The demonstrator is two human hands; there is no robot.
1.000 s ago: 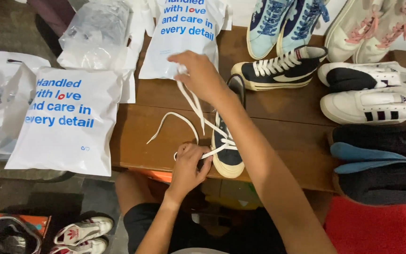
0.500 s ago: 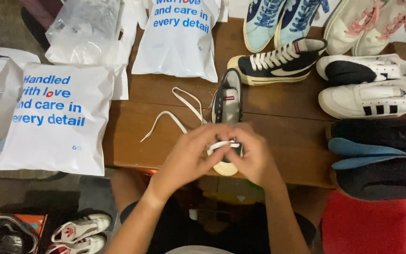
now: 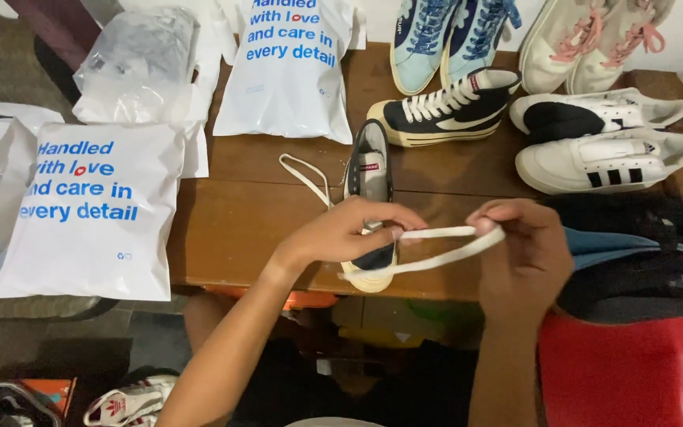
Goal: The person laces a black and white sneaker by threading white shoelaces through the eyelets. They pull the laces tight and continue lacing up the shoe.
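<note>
A dark sneaker (image 3: 371, 170) with a white sole lies on the wooden table (image 3: 231, 229), toe towards me. A white shoelace (image 3: 436, 245) runs from its toe end out to the right. My left hand (image 3: 349, 233) pinches the lace right over the shoe's toe. My right hand (image 3: 519, 253) holds the lace's other part, pulled out to the right of the shoe. A loose loop of the same lace (image 3: 302, 170) lies on the table left of the sneaker.
White printed plastic bags (image 3: 88, 205) (image 3: 290, 67) lie left and at the back. Several sneakers (image 3: 444, 107) (image 3: 606, 154) crowd the back right, dark shoes (image 3: 642, 237) at the right edge. A red surface (image 3: 634, 372) is lower right, shoes on the floor (image 3: 124, 403) lower left.
My hands, together over the shoe's toe half a second ago, have drawn apart. The right hand has pulled the lace out to the right. Earlier the right hand held the lace up high.
</note>
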